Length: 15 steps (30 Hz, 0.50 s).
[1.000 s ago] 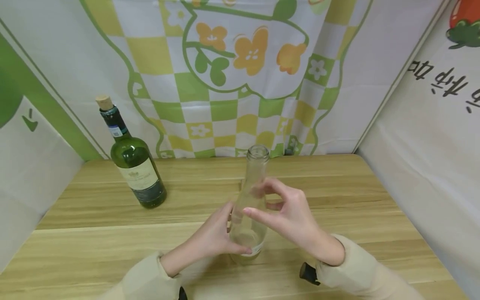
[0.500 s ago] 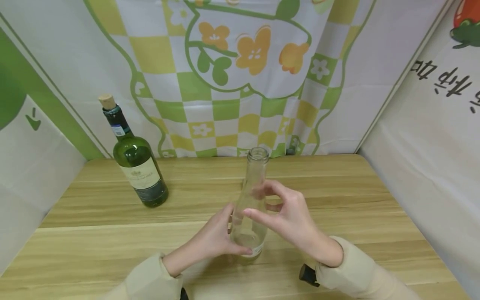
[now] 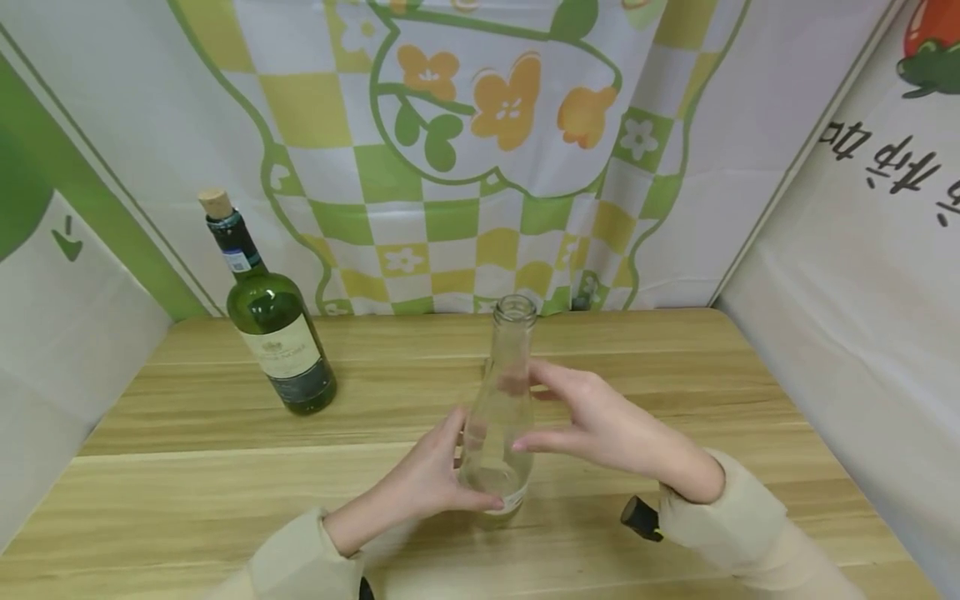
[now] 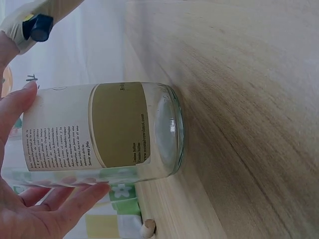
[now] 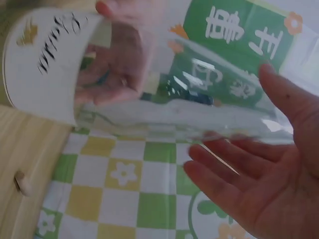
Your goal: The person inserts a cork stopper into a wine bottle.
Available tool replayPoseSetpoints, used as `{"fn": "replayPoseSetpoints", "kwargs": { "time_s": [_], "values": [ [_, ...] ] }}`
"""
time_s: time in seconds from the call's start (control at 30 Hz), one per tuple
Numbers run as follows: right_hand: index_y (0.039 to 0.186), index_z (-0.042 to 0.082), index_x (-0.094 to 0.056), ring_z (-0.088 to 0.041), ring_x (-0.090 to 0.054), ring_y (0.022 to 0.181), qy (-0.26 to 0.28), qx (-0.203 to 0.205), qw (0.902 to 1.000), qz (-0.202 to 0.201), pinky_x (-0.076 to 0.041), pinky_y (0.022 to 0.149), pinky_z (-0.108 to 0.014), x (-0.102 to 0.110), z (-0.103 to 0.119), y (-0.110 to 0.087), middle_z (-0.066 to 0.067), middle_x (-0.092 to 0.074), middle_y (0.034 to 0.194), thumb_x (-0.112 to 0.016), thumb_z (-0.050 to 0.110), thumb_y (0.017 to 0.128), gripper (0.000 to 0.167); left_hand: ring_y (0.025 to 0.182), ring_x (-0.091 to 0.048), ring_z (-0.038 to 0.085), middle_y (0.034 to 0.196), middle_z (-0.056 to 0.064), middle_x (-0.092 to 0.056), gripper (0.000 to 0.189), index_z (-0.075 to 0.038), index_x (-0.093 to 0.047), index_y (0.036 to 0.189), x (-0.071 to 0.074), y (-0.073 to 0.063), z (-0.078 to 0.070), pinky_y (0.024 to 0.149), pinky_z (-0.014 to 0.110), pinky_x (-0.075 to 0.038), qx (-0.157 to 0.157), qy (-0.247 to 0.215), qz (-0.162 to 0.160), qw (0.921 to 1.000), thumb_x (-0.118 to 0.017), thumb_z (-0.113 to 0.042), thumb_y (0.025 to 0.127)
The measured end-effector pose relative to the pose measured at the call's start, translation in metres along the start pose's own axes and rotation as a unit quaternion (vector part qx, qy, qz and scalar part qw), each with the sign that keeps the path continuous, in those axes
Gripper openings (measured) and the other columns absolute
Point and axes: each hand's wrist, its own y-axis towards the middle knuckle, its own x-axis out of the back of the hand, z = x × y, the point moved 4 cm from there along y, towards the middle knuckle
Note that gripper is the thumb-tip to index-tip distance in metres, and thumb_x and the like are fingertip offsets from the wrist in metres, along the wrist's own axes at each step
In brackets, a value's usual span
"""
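Observation:
A clear glass bottle with no stopper in its mouth stands about upright in the middle of the table. My left hand grips its lower body, thumb on the near side and fingers round the far side. In the left wrist view, the bottle's printed cream and tan label faces the camera. My right hand is at the bottle's right side by the shoulder, fingers and thumb spread. The right wrist view shows those fingers loosely extended alongside the neck; whether they touch the glass I cannot tell.
A green wine bottle with a cork in its neck stands at the back left. Behind the clear bottle a small cork lies on the wooden table. A checked floral cloth hangs at the back, with white side walls.
My right hand has shifted slightly right, its thumb drawing back from in front of the bottle and its fingers straightening. My left hand and the clear bottle have hardly moved.

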Motion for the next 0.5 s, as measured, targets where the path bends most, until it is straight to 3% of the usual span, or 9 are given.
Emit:
{"fn": "replayPoseSetpoints", "kwargs": {
  "time_s": [0.1, 0.17, 0.3, 0.5],
  "values": [
    [0.128, 0.013, -0.046, -0.013, -0.049, 0.116, -0.032, 0.001, 0.9975, 0.063, -0.042, 0.095, -0.032, 0.004, -0.005, 0.001, 0.001, -0.053, 0.126, -0.073, 0.031, 0.074, 0.063, 0.106, -0.053, 0.026, 0.116, 0.005, -0.05, 0.075, -0.01, -0.039, 0.114, 0.0, 0.0, 0.001, 0.079, 0.034, -0.051, 0.0, -0.004, 0.003, 1.0, -0.086, -0.027, 0.059],
    [0.129, 0.012, -0.047, -0.014, -0.049, 0.116, -0.053, 0.007, 0.9956, 0.077, -0.042, 0.095, -0.032, 0.007, -0.01, 0.002, 0.001, -0.054, 0.127, -0.077, 0.029, 0.07, 0.068, 0.107, -0.052, 0.027, 0.117, 0.007, -0.05, 0.072, -0.01, -0.039, 0.111, -0.001, 0.0, 0.0, 0.079, 0.035, -0.051, 0.0, -0.003, 0.004, 1.0, -0.086, -0.028, 0.059],
    [0.122, 0.009, -0.054, -0.018, -0.052, 0.113, -0.079, 0.022, 0.9943, 0.068, -0.042, 0.094, -0.032, 0.011, -0.025, 0.007, -0.001, -0.058, 0.12, -0.082, 0.021, 0.064, 0.065, 0.108, -0.052, 0.029, 0.118, 0.01, -0.049, 0.07, -0.01, -0.039, 0.109, -0.001, 0.0, 0.0, 0.078, 0.035, -0.051, 0.0, 0.007, 0.007, 0.9999, -0.085, -0.031, 0.06],
    [0.114, 0.004, -0.059, -0.024, -0.056, 0.106, -0.126, 0.025, 0.9908, 0.044, -0.045, 0.091, -0.035, 0.006, -0.056, 0.02, -0.009, -0.061, 0.113, -0.079, 0.008, 0.068, 0.05, 0.108, -0.051, 0.03, 0.119, 0.01, -0.048, 0.07, -0.01, -0.04, 0.11, -0.002, -0.001, -0.001, 0.079, 0.035, -0.051, 0.008, 0.016, 0.011, 0.9998, -0.085, -0.032, 0.06]
  ]
}}
